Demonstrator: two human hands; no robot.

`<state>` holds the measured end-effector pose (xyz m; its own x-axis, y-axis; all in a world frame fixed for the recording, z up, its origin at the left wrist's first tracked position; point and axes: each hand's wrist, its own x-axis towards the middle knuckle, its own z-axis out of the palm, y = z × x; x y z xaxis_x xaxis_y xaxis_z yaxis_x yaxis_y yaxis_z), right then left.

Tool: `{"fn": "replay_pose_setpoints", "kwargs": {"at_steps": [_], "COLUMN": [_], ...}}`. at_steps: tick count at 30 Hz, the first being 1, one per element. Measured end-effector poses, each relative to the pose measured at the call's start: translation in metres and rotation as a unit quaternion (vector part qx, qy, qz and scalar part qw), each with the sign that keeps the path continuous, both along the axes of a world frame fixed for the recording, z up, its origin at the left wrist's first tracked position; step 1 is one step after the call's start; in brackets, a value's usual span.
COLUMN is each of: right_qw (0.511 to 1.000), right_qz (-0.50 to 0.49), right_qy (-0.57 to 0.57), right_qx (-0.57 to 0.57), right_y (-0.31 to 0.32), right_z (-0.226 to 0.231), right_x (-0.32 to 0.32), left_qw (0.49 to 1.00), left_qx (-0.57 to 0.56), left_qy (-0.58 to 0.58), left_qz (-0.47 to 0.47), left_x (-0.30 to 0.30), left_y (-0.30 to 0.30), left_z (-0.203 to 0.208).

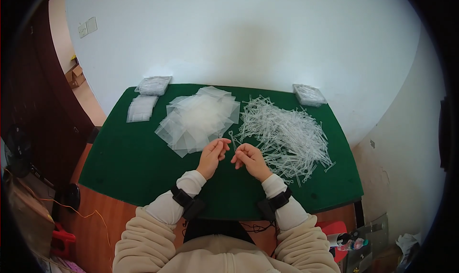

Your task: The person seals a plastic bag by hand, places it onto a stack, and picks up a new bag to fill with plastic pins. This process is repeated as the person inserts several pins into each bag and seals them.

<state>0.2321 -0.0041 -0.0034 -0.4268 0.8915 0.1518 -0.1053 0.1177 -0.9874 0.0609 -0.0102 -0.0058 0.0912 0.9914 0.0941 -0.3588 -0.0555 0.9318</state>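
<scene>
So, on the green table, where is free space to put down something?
The green cloth is bare at the near left, below the small bag stack and left of the left hand. It is crowded behind: clear bags in the middle, plastic sticks beside the right hand.

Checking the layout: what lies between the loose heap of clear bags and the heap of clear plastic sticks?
In the head view, only a narrow strip of bare green mat separates the clear bags from the plastic sticks.

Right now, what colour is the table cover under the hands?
Dark green; the table cover shows best in the head view.
</scene>
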Motion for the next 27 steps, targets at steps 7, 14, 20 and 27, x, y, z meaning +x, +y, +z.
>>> {"fn": "replay_pose_setpoints", "kwargs": {"at_steps": [7, 14, 20, 27], "right_qw": [0.997, 0.997, 0.990, 0.989], "right_qz": [0.059, 0.062, 0.109, 0.113], "right_qy": [-0.001, -0.024, -0.042, -0.058], "right_qx": [-0.048, -0.038, -0.074, -0.081], "right_y": [-0.002, -0.004, -0.006, -0.006], "right_z": [0.001, 0.004, 0.005, 0.004], "right_x": [-0.002, -0.003, -0.003, -0.001], "left_qw": [0.995, 0.991, 0.987, 0.985], "left_qx": [0.019, 0.013, 0.079, 0.083], "left_qy": [-0.033, -0.022, 0.090, 0.095], "left_qz": [-0.089, -0.131, -0.104, -0.121], "left_x": [0.005, 0.003, 0.003, 0.004], "left_y": [-0.005, -0.007, -0.010, -0.011], "left_z": [0.001, 0.002, 0.006, 0.008]}}
